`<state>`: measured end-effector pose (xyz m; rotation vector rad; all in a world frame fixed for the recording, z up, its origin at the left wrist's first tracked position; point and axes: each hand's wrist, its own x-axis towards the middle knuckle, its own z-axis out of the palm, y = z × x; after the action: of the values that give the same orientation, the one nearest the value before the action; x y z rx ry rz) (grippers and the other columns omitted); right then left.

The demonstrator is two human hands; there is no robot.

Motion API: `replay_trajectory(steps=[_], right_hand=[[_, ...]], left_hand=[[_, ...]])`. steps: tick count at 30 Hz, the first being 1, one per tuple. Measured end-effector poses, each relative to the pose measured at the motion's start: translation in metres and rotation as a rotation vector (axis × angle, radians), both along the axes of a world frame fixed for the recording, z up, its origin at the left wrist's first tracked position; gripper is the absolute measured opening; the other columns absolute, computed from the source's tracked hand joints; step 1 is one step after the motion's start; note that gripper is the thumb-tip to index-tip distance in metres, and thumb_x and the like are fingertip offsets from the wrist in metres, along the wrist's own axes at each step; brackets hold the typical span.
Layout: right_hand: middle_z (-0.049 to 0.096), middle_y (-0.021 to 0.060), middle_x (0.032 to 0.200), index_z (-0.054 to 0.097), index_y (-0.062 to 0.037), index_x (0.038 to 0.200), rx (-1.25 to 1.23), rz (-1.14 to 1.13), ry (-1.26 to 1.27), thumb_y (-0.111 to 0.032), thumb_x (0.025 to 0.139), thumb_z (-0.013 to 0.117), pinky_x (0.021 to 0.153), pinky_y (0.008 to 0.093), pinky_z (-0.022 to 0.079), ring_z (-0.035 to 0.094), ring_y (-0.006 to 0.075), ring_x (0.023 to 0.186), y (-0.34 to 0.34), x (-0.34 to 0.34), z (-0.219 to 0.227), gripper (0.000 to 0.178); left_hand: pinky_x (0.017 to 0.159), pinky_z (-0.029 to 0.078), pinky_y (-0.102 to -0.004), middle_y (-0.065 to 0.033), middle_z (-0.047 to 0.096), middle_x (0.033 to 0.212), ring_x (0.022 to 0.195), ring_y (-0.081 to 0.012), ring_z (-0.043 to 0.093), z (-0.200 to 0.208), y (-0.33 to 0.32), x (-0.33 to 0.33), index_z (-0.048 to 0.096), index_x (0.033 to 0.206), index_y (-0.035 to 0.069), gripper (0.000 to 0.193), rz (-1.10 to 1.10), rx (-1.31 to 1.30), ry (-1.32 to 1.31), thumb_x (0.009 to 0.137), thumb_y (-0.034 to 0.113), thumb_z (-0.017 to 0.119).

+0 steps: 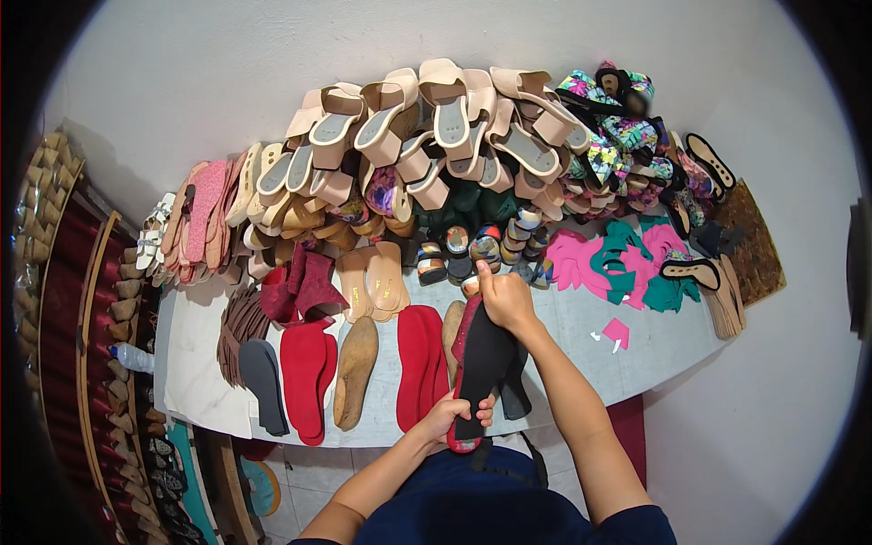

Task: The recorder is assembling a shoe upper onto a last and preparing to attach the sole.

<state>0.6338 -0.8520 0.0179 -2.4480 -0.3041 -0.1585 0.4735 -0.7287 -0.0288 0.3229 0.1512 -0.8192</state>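
A half-made shoe (488, 359) is held between my two hands over the table's front edge. Its long black underside faces up, with dark red upper material along the left side and a bright red edge at the heel. My left hand (447, 420) is closed around the lower, narrow end, fingertips lying on the black face. At the far, wide end my right hand (505, 298) grips with the thumb up; its other fingers are mostly hidden. Red insoles (416, 363) lie just left of the shoe, and a wooden last (452, 331) is partly behind it. Dark soles (516, 391) rest on its right.
Another last (356, 374), red insoles (304, 381) and grey soles (262, 381) line the front left. Tan insoles (375, 283) and maroon uppers (304, 283) lie behind. Beige heeled sandals (450, 118) are piled against the wall. Pink and green scraps (627, 263) cover the right; shelves (91, 300) stand left.
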Motion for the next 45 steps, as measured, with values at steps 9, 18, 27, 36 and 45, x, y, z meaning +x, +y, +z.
replay_trajectory(steps=[9,18,27,36,45], right_hand=[[0.048,0.0062,0.046,0.052,0.0025,0.049,0.502,0.122,0.22,-0.051,0.089,0.011,0.048,0.0266,0.035,0.045,0.0133,0.045,-0.027,0.003,0.01,0.079],[0.051,0.0059,0.047,0.055,0.0014,0.051,0.53,0.065,0.042,-0.048,0.09,0.009,0.048,0.0245,0.038,0.05,0.0117,0.047,-0.038,-0.004,0.017,0.079],[0.031,0.0016,0.041,0.032,-0.0029,0.045,0.603,0.119,-0.043,-0.045,0.092,0.012,0.04,0.0277,0.022,0.029,0.0105,0.04,-0.05,-0.007,0.025,0.066],[0.034,0.0078,0.042,0.034,-0.001,0.047,0.644,0.02,-0.067,-0.033,0.094,0.018,0.045,0.0335,0.031,0.037,0.0218,0.04,-0.041,-0.006,0.008,0.059],[0.052,0.0133,0.048,0.054,-0.0019,0.053,0.489,0.011,0.158,-0.046,0.09,0.012,0.053,0.0374,0.04,0.055,0.0275,0.051,-0.043,0.019,-0.015,0.072]], left_hand=[[0.066,0.037,-0.0261,-0.0061,0.037,0.079,0.069,-0.0132,0.041,0.015,-0.015,-0.002,0.034,0.103,0.002,0.053,-0.004,0.29,-0.197,0.051,-0.005,0.039],[0.063,0.037,-0.0209,-0.002,0.038,0.082,0.068,-0.0077,0.041,0.001,-0.033,-0.001,0.033,0.11,0.006,0.052,0.02,0.353,-0.331,0.061,-0.004,0.042],[0.061,0.038,-0.0214,-0.0021,0.04,0.086,0.071,-0.0069,0.042,0.008,-0.052,-0.005,0.026,0.126,0.01,0.059,0.04,0.647,-0.637,0.073,-0.002,0.047],[0.063,0.039,-0.0231,-0.0023,0.038,0.082,0.069,-0.0086,0.042,-0.009,-0.065,-0.014,0.023,0.122,0.01,0.057,0.131,0.538,-0.491,0.072,-0.006,0.043],[0.063,0.04,-0.0249,-0.0032,0.039,0.08,0.068,-0.0102,0.042,-0.001,-0.067,0.001,0.035,0.102,0.004,0.041,0.106,0.142,-0.102,0.063,-0.008,0.042]])
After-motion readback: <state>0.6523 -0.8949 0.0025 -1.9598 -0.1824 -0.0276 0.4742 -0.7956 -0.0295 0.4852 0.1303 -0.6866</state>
